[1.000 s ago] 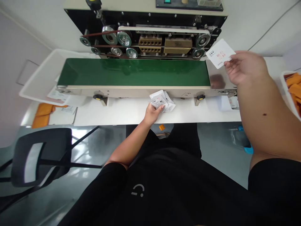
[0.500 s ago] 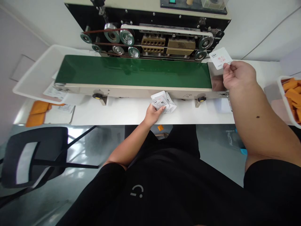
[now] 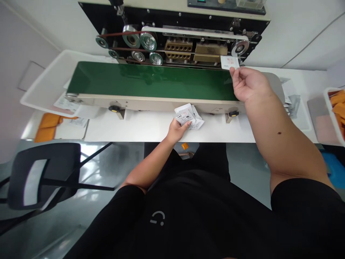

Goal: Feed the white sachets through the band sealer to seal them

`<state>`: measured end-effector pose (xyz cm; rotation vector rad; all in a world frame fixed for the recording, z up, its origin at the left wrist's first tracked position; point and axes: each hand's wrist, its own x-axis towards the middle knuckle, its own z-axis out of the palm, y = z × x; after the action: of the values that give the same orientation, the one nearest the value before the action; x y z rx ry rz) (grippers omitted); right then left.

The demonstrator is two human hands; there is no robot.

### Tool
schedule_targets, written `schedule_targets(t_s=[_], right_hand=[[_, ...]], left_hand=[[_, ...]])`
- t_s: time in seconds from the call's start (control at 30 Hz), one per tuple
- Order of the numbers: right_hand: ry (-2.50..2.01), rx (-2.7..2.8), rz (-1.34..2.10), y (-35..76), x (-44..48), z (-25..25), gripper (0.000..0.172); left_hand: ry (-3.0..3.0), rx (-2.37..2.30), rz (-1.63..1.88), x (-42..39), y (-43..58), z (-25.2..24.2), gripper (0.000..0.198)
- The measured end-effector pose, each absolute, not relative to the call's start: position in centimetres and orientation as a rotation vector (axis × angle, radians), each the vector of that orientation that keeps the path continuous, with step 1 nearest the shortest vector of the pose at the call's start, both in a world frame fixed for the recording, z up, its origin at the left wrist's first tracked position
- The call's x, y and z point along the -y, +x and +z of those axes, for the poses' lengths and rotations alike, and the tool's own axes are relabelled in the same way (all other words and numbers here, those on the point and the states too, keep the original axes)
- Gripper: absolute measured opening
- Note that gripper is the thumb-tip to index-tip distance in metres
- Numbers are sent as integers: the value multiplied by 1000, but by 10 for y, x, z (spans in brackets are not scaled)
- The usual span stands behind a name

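Observation:
My right hand [image 3: 249, 83] pinches the near edge of a small white printed packet [image 3: 229, 62] with red marks. The packet's far edge is at the right end of the sealing machine's [image 3: 178, 39] belts and rollers, above the green conveyor belt [image 3: 151, 81]. In my left hand [image 3: 178, 130] is a fanned bunch of similar white printed packets [image 3: 188, 114], gripped under the thumb. That hand is low, in front of the conveyor's cream side rail [image 3: 151, 101], over the white table [image 3: 145, 127].
A translucent white bin [image 3: 43, 81] with printed packets stands at the left, near orange pieces [image 3: 45, 126]. On the right are a white tray [image 3: 304, 115] of packets and a bin of orange pieces [image 3: 339, 104]. A black chair [image 3: 48, 176] stands at the lower left.
My right hand has moved left with its packet, from beside the machine's right end to its rollers. My left hand keeps its bunch in nearly the same place. The view has shifted slightly.

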<state>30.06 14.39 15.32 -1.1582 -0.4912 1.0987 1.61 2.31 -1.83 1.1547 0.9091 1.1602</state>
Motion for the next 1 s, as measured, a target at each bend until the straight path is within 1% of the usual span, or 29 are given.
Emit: schedule_targets(t_s=[0.1, 0.2, 0.23, 0.27, 0.37, 0.5, 0.57, 0.8, 0.9, 1.0], right_hand=[[-1172, 388, 1208, 282, -120, 165, 9], [-1100, 505, 1041, 258, -69, 164, 5], [-1075, 602, 967, 249, -49, 156, 8], [-1076, 699, 901, 240, -28, 145, 14], [-1245, 930, 861, 215, 22, 94, 31], [-1402, 1066, 1067, 192, 46, 29, 53], [-1417, 1044, 1140, 188, 44, 14, 57], [-1476, 989, 1055, 200, 37, 12, 38], [-1443, 964, 1066, 210, 42, 16, 30], [-1421, 924, 1053, 224, 43, 25, 29]], left_hand=[[1157, -916, 1158, -23, 16, -16, 59], [1152, -919, 1160, -22, 16, -14, 61], [1150, -916, 1163, -22, 16, -14, 61], [1146, -913, 1170, -21, 16, -13, 61], [1131, -902, 1194, -21, 17, -14, 62], [1152, -879, 1200, -23, 19, -17, 64], [1165, -892, 1199, -24, 19, -19, 64], [1197, -926, 1195, -24, 19, -21, 61], [1192, -929, 1201, -24, 19, -21, 66], [1181, -935, 1215, -25, 18, -20, 71]])
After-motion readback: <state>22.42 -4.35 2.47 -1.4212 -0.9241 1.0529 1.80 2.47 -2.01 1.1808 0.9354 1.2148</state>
